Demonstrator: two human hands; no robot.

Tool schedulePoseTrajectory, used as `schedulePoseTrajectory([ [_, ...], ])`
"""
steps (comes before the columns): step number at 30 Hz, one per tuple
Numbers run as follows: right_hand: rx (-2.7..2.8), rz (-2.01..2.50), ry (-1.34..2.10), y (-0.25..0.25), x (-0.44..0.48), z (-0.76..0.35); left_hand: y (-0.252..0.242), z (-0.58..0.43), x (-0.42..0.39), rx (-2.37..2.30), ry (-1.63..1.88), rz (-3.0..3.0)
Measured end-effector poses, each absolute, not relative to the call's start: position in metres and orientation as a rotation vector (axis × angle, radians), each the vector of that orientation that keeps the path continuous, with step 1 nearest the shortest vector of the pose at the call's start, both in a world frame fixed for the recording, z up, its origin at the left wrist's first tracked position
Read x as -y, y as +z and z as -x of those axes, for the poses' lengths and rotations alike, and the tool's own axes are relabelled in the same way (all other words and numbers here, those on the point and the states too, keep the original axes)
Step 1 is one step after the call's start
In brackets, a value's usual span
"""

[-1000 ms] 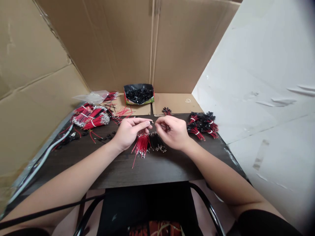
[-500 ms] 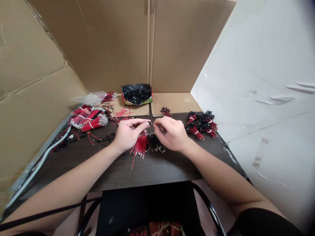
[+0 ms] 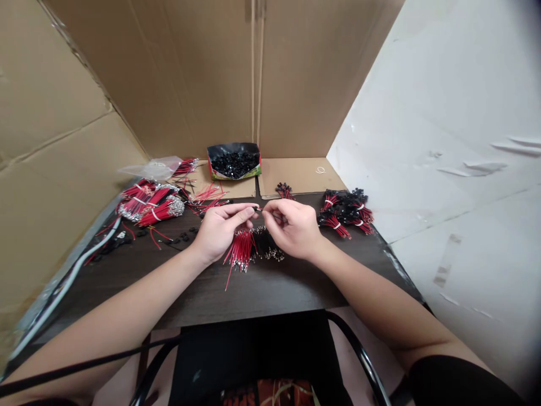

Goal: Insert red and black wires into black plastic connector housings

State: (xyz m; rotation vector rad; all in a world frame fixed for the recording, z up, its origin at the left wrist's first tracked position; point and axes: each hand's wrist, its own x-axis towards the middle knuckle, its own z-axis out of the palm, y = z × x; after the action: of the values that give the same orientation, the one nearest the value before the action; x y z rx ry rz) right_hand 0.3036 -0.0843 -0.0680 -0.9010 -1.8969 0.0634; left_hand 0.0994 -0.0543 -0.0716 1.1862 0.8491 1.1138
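Between thumb and forefinger, my left hand (image 3: 220, 230) pinches a small black connector housing (image 3: 255, 208). My right hand (image 3: 295, 228) is closed on a thin red wire (image 3: 260, 210) whose end meets the housing; whether it sits inside I cannot tell. Just below both hands lie a bunch of red wires (image 3: 240, 249) and a bunch of black wires (image 3: 266, 243), their metal terminals toward me. The right hand's fingers partly cover the black bunch.
An open box (image 3: 235, 163) of black housings stands at the back. Tied red wire bundles (image 3: 153, 203) and a plastic bag (image 3: 154, 168) lie left. Tied bundles with black connectors (image 3: 346, 213) lie right. A smaller bunch (image 3: 284, 190) sits behind my right hand. Cardboard walls (image 3: 190, 79) enclose the desk.
Both hands stay nearly in place, still holding the housing and wire. The view has shifted very slightly.
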Motion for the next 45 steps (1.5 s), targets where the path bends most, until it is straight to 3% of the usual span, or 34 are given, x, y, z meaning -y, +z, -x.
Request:
schedulePoseTrajectory([
  [13, 1.680, 0.948, 0.461, -0.0649, 0.0881, -0.2958, -0.0724, -0.1001, 0.0552, -0.842, 1.136, -1.216],
  [19, 1.779, 0.944, 0.317, -0.0670, 0.0865, -0.2984, -0.0731, -0.1010, 0.0549, -0.833, 1.108, -1.128],
  [25, 1.858, 0.927, 0.156, -0.0679, 0.0848, -0.3005, -0.0708, -0.0982, 0.0561, -0.932, 1.155, -1.454],
  [45, 1.889, 0.861, 0.106, -0.0682, 0.0870, -0.2987, -0.0796, -0.0982, 0.0624, -0.914, 1.426, -1.933],
])
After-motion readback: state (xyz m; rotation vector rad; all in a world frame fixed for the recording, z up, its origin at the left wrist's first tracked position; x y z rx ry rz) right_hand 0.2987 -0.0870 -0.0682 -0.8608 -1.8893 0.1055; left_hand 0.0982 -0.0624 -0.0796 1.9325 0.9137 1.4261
